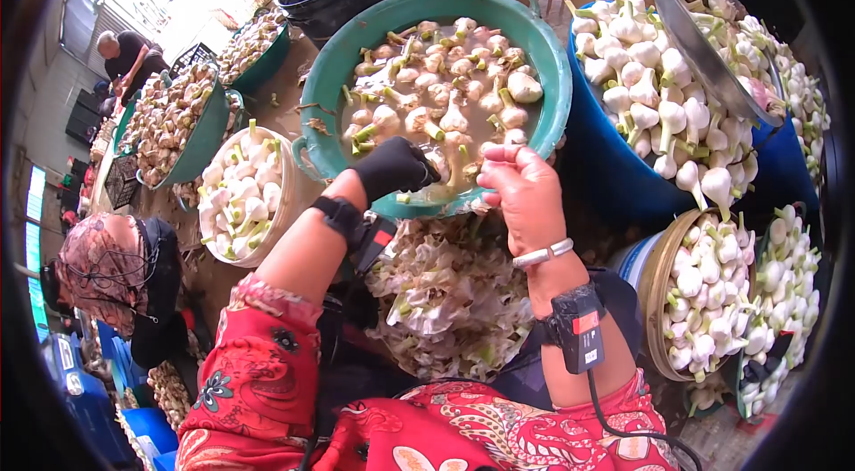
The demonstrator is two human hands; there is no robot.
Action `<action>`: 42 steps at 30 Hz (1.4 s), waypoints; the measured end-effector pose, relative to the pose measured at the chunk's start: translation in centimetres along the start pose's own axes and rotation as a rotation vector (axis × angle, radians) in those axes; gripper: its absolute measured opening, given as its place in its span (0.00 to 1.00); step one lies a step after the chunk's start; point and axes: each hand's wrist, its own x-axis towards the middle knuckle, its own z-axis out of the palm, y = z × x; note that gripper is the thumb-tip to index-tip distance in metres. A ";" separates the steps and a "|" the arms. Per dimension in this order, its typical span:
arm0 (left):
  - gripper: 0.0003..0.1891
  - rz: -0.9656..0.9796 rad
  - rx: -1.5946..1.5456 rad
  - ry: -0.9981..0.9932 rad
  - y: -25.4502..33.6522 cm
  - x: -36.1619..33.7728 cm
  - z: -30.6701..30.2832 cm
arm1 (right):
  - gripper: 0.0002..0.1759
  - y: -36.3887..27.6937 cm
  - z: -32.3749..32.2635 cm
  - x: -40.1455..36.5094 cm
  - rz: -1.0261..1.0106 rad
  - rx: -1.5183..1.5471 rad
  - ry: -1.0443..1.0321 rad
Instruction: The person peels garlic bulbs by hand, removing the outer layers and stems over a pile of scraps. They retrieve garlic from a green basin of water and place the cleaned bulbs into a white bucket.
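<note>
A green tub (557,52) holds brownish water with many garlic bulbs (454,115) and cut green stems in it. At its near rim, my left hand (394,166) wears a black glove; its fingers are curled, with a bulb close by the fingertips. My right hand (525,195) is bare, with a bracelet at the wrist. Its thumb and fingers are pinched over the near right part of the tub; what they hold is too small to make out. Below both hands lies a heap of garlic peels (450,293).
At the right stand a blue barrel (597,142) of white garlic, a metal basin (704,35) and a bucket (655,293) of bulbs. To the left are a white bucket (289,195) and green tubs. Several people are nearby, one with a patterned head covering (102,266).
</note>
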 end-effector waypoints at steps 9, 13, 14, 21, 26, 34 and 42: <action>0.18 0.349 -0.992 0.049 0.1 -12.3 2.0 | 0.35 0.9 1.8 -1.8 0.038 -0.015 -0.553; 0.20 0.407 -1.053 0.121 -0.9 -12.6 3.0 | 0.34 1.9 2.7 -2.3 0.001 -0.010 -0.523; 0.20 0.406 -1.062 0.123 -1.1 -12.3 3.1 | 0.33 2.1 3.0 -2.3 -0.034 -0.043 -0.497; 0.21 0.380 -1.138 0.105 -1.1 -12.2 3.2 | 0.26 3.6 2.9 -2.0 0.174 0.314 -0.495; 0.21 0.346 -1.140 0.180 -0.5 -13.2 3.4 | 0.26 3.7 3.0 -2.3 0.166 0.313 -0.471; 0.10 0.331 -0.869 0.172 -3.2 -11.9 3.5 | 0.18 4.3 2.6 -2.4 0.159 0.189 -0.497; 0.07 0.661 0.094 0.547 -2.4 -12.7 3.7 | 0.23 3.8 1.7 -2.4 0.780 0.371 -0.872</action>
